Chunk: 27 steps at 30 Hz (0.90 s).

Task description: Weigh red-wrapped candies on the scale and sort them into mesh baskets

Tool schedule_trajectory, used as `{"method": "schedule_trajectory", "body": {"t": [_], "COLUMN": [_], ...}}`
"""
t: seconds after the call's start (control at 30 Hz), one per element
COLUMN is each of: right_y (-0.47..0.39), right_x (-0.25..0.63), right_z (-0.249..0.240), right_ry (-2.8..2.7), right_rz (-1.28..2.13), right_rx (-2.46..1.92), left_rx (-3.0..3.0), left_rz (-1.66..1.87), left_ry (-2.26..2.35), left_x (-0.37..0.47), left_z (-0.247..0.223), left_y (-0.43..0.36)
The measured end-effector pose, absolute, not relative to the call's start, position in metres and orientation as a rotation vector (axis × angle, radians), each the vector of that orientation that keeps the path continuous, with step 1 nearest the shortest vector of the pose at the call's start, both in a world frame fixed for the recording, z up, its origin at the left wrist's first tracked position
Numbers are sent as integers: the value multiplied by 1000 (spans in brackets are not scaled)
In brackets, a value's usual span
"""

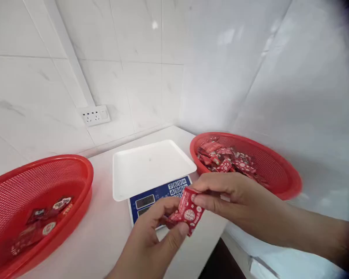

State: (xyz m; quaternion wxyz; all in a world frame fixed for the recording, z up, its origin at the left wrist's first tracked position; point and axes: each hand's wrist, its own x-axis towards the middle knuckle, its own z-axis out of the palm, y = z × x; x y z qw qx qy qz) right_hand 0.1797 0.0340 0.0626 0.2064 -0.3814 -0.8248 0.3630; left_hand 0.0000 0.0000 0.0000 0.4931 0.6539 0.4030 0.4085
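Both hands hold a small red packet with white print, just in front of the scale. My left hand pinches its lower left part between thumb and fingers. From the right, my right hand grips the packet's upper edge, thumb on its face. Behind them stands a scale with a bare white tray and a blue keypad panel, partly covered by my left hand. Many red packets lie in the right red basket, close beyond my right hand.
Another red basket at the left holds several red packets. The white table runs into a tiled corner. A power socket is on the wall. Below the table's right edge, a white object is partly visible.
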Motion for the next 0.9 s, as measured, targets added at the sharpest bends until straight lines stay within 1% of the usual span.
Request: {"method": "schedule_trajectory", "body": {"t": [0.13, 0.27, 0.37, 0.53, 0.67, 0.9], "right_y": [34, 33, 30, 25, 26, 30], "right_x": [174, 177, 180, 177, 177, 181], "right_z": [64, 57, 51, 46, 48, 54], "right_ry": [-2301, -2206, -2251, -2295, -2287, -1966], "right_rz": [1010, 1058, 1078, 1101, 1156, 1487], "right_rx": [-1054, -1168, -1243, -1338, -1348, -1246], "left_rx": [1473, 1133, 1014, 1077, 1096, 1175], "left_rz": [1075, 1168, 1246, 1302, 1238, 1138], "left_ry": [955, 818, 740, 724, 782, 849], "left_x": [0, 2, 6, 8, 4, -2], "left_z": [-4, -2, -2, -4, -4, 4], "left_y": [-3, -5, -6, -5, -3, -5]}}
